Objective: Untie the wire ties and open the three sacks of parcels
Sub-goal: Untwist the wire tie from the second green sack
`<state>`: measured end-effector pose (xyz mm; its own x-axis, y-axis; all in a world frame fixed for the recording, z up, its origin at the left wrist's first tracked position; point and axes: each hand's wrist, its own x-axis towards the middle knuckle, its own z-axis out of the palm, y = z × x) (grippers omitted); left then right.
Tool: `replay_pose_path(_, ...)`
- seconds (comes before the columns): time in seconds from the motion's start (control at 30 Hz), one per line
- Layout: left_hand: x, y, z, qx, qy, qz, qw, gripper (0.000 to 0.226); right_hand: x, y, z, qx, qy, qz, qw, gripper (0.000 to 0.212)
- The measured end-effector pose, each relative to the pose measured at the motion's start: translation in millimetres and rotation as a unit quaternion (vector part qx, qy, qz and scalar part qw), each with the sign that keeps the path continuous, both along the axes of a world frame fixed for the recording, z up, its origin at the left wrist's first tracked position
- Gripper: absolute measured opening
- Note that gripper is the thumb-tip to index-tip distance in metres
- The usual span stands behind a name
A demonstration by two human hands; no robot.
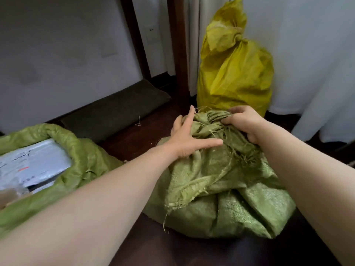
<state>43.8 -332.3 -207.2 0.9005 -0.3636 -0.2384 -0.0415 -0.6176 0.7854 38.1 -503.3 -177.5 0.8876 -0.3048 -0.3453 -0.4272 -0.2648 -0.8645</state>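
Left hand point(189, 137): fingers straight and spread, palm down, resting on the left side of the bunched neck point(209, 121) of the closed green sack point(221, 181). It holds nothing.
Right hand point(244, 121): fingers curled into the same neck from the right, grasping the gathered cloth.
Frayed threads point(236, 150) trail from the neck between the two hands. Whether a wire tie sits among them cannot be told.

Count of sacks: 3.
1. Closed green sack, slumped on the dark floor point(172, 250) at mid-view, under both hands.
2. Open green sack point(80, 156), towards the left edge of the floor in view, well apart from the hands. Its mouth is rolled back and grey-white parcels point(32, 164) show inside. The number of parcels cannot be counted.
3. Yellow sack point(234, 73), upright just behind the closed green one, with its neck pinched tight and its top standing up. It stands against a white curtain point(311, 54).

Surroundings:
- One dark wooden post point(176, 45) rises just left of the yellow sack.
- One dark cushion point(115, 110) lies along the foot of the pale wall point(57, 54), between the open sack and the post.
- One stray fibre point(138, 121) lies on the floor beside the cushion.

Obstruction: the left forearm crosses in front of the open sack's near side, and the right forearm hides the closed sack's right flank.
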Motion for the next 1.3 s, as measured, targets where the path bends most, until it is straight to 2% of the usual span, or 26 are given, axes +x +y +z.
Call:
replay_pose_path(0.07, -9, -11, -7, 0.029, -0.002, -0.017, 0.999, 0.132, 0, 8, 4, 0.027, 0.024, 0.039, 0.999, 0.029)
replay_pose_path(0.13, -10, -18, -18, 0.062, -0.050, 0.003, 0.997, 0.125, -1, 17, 14, 0.012, 0.032, 0.084, 0.996, 0.024)
replay_pose_path(0.23, 1, -17, -34, 0.104, -0.147, 0.070, 0.981, 0.070, -6, 17, 39, -0.062, 0.005, 0.130, 0.990, 0.029)
replay_pose_path(0.3, 8, -17, -38, 0.122, -0.169, 0.085, 0.974, 0.048, -15, 8, 64, -0.109, -0.096, 0.089, 0.985, 0.020)
replay_pose_path(0.37, 14, -20, -36, 0.114, -0.167, 0.093, 0.975, 0.039, -33, -5, 86, -0.149, -0.231, -0.019, 0.961, 0.017)
replay_pose_path(0.4, 16, -21, -32, 0.109, -0.160, 0.090, 0.977, 0.037, -43, -12, 92, -0.181, -0.257, -0.067, 0.947, 0.019)
replay_pose_path(0.43, 18, -22, -29, 0.109, -0.153, 0.082, 0.979, 0.036, -54, -18, 93, -0.232, -0.239, -0.085, 0.939, 0.021)
replay_pose_path(0.47, 19, -22, -27, 0.107, -0.145, 0.074, 0.981, 0.036, -64, -21, 89, -0.292, -0.172, -0.075, 0.938, 0.029)
replay_pose_path(0.53, 19, -20, -23, 0.098, -0.135, 0.065, 0.984, 0.040, -77, -16, 70, -0.339, 0.026, -0.022, 0.940, 0.070)
replay_pose_path(0.57, 18, -19, -22, 0.090, -0.130, 0.064, 0.985, 0.045, -80, -8, 59, -0.294, 0.103, 0.006, 0.950, 0.090)
replay_pose_path(0.6, 16, -20, -21, 0.075, -0.115, 0.055, 0.989, 0.051, -81, 0, 49, -0.229, 0.132, 0.021, 0.964, 0.099)
replay_pose_path(0.63, 15, -21, -20, 0.041, -0.081, 0.036, 0.995, 0.060, -77, 8, 40, -0.176, 0.120, 0.021, 0.977, 0.094)
replay_pose_path(0.67, 13, -21, -19, -0.004, -0.033, 0.007, 0.999, 0.071, -71, 14, 34, -0.147, 0.075, 0.007, 0.986, 0.079)
replay_pose_path(0.73, 8, -19, -10, -0.100, 0.063, -0.051, 0.992, 0.088, -53, 28, 32, -0.167, -0.023, -0.017, 0.986, 0.048)
replay_pose_path(0.77, 6, -17, -7, -0.137, 0.100, -0.071, 0.983, 0.094, -44, 39, 37, -0.179, -0.059, -0.018, 0.982, 0.043)
replay_pose_path(0.83, 3, -10, 0, -0.160, 0.104, -0.089, 0.978, 0.100, -28, 67, 51, -0.186, -0.103, 0.033, 0.977, 0.049)
replay_pose_path(0.9, -4, -4, 6, -0.161, 0.036, -0.009, 0.986, 0.068, -19, 89, 64, -0.150, -0.138, 0.105, 0.973, 0.046)
replay_pose_path(0.97, -2, 5, 8, -0.201, 0.027, 0.115, 0.972, 0.031, -17, 96, 75, -0.060, -0.197, 0.092, 0.974, 0.033)
replay_pose_path(1.03, 3, 15, 11, -0.266, 0.118, 0.174, 0.941, 0.026, -19, 83, 77, 0.022, -0.253, -0.045, 0.966, 0.031)
replay_pose_path(1.1, 7, 26, 17, -0.281, 0.186, 0.179, 0.924, 0.031, -30, 60, 70, 0.035, -0.280, -0.174, 0.943, 0.030)
replay_pose_path(1.13, 8, 29, 20, -0.277, 0.197, 0.184, 0.922, 0.033, -38, 50, 63, 0.005, -0.263, -0.190, 0.946, 0.028)
replay_pose_path(1.17, 7, 33, 23, -0.270, 0.207, 0.188, 0.921, 0.034, -45, 42, 53, -0.036, -0.221, -0.163, 0.961, 0.024)
replay_pose_path(1.2, 7, 36, 24, -0.264, 0.214, 0.190, 0.921, 0.033, -53, 39, 44, -0.084, -0.155, -0.091, 0.980, 0.021)
replay_pose_path(1.23, 9, 39, 23, -0.253, 0.219, 0.188, 0.924, 0.031, -60, 41, 35, -0.140, -0.063, 0.006, 0.988, 0.037)
replay_pose_path(1.27, 10, 41, 24, -0.240, 0.222, 0.186, 0.927, 0.027, -63, 43, 24, -0.200, 0.022, 0.093, 0.975, 0.065)
replay_pose_path(1.3, 13, 44, 24, -0.227, 0.222, 0.190, 0.929, 0.032, -64, 45, 12, -0.253, 0.068, 0.150, 0.953, 0.086)
